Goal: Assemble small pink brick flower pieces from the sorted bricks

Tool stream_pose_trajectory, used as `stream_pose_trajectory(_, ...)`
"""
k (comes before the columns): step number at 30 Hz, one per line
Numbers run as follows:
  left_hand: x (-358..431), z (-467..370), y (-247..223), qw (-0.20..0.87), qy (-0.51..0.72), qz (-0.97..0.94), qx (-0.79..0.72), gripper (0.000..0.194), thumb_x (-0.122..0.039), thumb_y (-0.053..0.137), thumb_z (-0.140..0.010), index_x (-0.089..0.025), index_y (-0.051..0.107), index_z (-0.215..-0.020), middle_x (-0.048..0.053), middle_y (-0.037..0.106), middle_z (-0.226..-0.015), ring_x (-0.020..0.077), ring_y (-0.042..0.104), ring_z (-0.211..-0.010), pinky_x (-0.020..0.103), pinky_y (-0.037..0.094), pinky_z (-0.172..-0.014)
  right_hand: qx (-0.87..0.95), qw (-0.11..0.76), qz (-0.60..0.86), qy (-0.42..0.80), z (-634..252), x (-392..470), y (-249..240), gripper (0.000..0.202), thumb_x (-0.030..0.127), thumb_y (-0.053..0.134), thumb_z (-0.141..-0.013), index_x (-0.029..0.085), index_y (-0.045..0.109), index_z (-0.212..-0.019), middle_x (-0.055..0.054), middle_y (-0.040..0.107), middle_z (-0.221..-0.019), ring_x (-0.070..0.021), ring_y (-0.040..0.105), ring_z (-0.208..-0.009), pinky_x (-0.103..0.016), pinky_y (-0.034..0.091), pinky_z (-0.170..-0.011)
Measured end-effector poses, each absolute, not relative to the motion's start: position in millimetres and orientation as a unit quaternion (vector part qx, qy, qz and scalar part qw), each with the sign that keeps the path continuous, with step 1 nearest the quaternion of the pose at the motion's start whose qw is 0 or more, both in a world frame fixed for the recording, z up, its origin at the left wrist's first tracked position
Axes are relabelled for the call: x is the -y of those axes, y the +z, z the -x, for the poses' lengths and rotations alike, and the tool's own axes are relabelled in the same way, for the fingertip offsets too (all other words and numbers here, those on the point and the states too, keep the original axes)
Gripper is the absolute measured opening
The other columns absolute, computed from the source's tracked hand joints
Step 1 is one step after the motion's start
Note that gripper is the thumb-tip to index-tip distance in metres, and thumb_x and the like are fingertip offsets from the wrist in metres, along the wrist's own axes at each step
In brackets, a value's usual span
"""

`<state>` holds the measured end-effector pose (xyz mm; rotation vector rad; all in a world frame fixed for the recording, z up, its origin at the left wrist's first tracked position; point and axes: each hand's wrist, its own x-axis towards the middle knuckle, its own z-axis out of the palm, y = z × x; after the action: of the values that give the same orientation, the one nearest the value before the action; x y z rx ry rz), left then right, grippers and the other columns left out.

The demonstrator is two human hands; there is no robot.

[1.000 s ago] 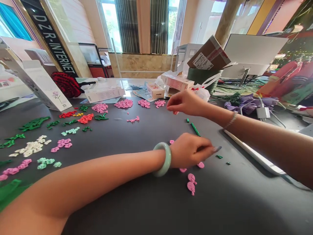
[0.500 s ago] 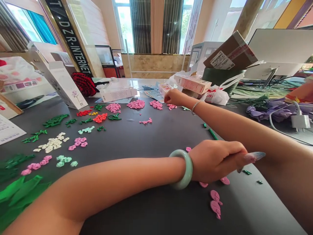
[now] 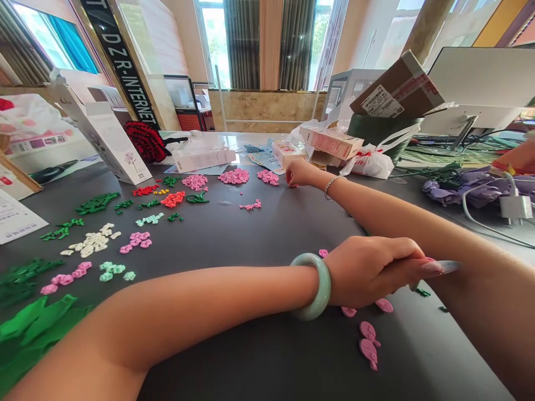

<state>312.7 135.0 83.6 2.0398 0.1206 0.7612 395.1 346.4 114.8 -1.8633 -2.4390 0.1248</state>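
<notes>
My left hand point(image 3: 376, 272), with a pale green bangle point(image 3: 315, 287) at its wrist, is closed over the near right of the dark table; what its pinched fingers hold is hidden. Pink round pieces point(image 3: 368, 351) lie just below it. My right hand point(image 3: 300, 173) reaches to the far side, fingers curled down onto the table beside a pink pile point(image 3: 268, 177); whatever is at its fingertips cannot be made out. Further left are more pink piles point(image 3: 233, 176), red pieces point(image 3: 173, 199), cream pieces point(image 3: 94, 241) and mint pieces point(image 3: 112, 269).
A tall white box point(image 3: 112, 142) stands at the back left beside a red-black knitted item point(image 3: 144, 142). Small boxes point(image 3: 332, 141) and a white bag point(image 3: 370, 161) are behind my right hand. Purple flowers point(image 3: 447, 189) and a white charger point(image 3: 516, 206) lie at the right; another person's hand point(image 3: 520, 156) shows there.
My right hand has moved slightly nearer and right, now lower over the spot where small pink pieces showed. My left hand stays closed in nearly the same place. The view has shifted slightly.
</notes>
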Motion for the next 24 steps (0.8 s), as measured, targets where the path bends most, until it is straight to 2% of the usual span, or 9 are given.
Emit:
stream_pose_trajectory(4, -135.6, -311.7, 87.4, 0.473, 0.292, -0.826, -0.092, 0.029, -0.035, 0.05, -0.097, -0.02, 0.048, -0.073, -0.004, 0.05, -0.062, 0.0086, 0.048, -0.058, 0.021, 0.041, -0.059, 0.761, 0.049, 0.638, 0.101, -395.7, -337.8, 117.9, 0.021, 0.003, 0.073, -0.072, 0.016, 0.061, -0.06, -0.003, 0.067, -0.066, -0.0165, 0.066, -0.069, -0.023, 0.051, -0.062)
stream_pose_trajectory(10, -133.0, -310.3, 87.0, 0.508, 0.313, -0.796, -0.1, 0.03, -0.038, 0.047, -0.098, -0.019, 0.049, -0.075, -0.004, 0.052, -0.066, 0.0055, 0.046, -0.054, 0.018, 0.039, -0.054, 0.712, 0.055, 0.677, 0.176, -398.5, -318.1, 124.8, 0.025, 0.013, 0.081, -0.071, 0.017, 0.058, -0.064, 0.001, 0.065, -0.061, -0.0114, 0.061, -0.058, -0.024, 0.056, -0.06)
stream_pose_trajectory(17, -133.9, -313.2, 83.1, 0.523, 0.355, -0.766, -0.118, 0.04, -0.046, 0.042, -0.098, -0.019, 0.045, -0.07, -0.005, 0.046, -0.058, 0.0063, 0.044, -0.051, 0.02, 0.039, -0.053, 0.678, 0.041, 0.71, 0.186, -403.3, -305.6, 122.5, 0.026, 0.02, 0.081, -0.075, 0.016, 0.059, -0.06, 0.001, 0.056, -0.047, -0.0123, 0.056, -0.05, -0.021, 0.049, -0.045)
stream_pose_trajectory(24, -134.5, -318.1, 79.7, 0.51, 0.389, -0.759, -0.111, 0.042, -0.05, 0.038, -0.096, -0.02, 0.041, -0.068, -0.006, 0.043, -0.055, 0.0061, 0.04, -0.045, 0.02, 0.036, -0.048, 0.669, 0.092, 0.704, 0.218, -410.5, -290.4, 122.1, 0.024, 0.015, 0.076, -0.078, 0.014, 0.058, -0.061, 0.001, 0.056, -0.052, -0.0097, 0.053, -0.053, -0.021, 0.051, -0.055)
